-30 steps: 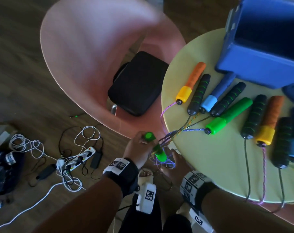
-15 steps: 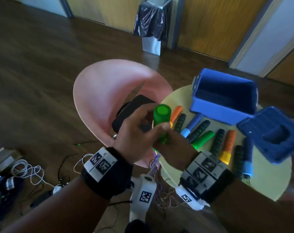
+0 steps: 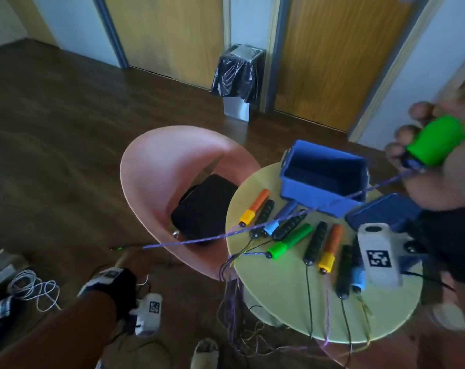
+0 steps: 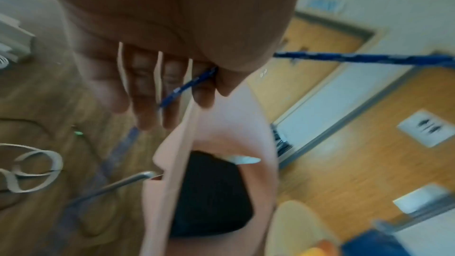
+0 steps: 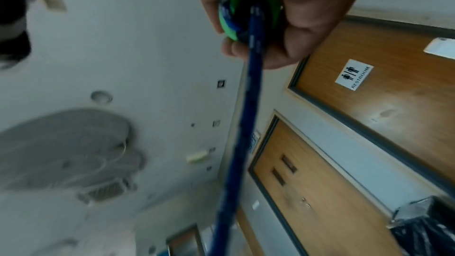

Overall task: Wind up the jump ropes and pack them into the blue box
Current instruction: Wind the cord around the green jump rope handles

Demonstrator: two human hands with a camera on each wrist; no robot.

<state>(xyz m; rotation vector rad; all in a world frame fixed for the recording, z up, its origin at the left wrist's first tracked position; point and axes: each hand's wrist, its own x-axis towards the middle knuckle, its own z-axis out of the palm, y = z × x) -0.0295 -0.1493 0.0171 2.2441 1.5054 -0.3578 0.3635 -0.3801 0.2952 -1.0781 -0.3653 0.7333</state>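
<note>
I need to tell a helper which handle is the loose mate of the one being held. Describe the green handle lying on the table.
On the round yellow table, below the blue box, jump-rope handles lie in a row. The green handle lies mid-row, between two black ribbed ones. It is the only all-green handle there, and a purple cord leaves its lower left end.

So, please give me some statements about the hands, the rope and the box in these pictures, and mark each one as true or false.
1. The right hand grips a green handle. True.
2. The blue box on the round table already holds wound ropes. False: nothing shows inside it.
3. The purple rope runs stretched from the green handle to the left hand. True.
4. The left hand holds an orange handle. False: it holds only the rope, which passes between its fingers.
5. The box lid is shut on the box. False: it lies beside the box.
</note>
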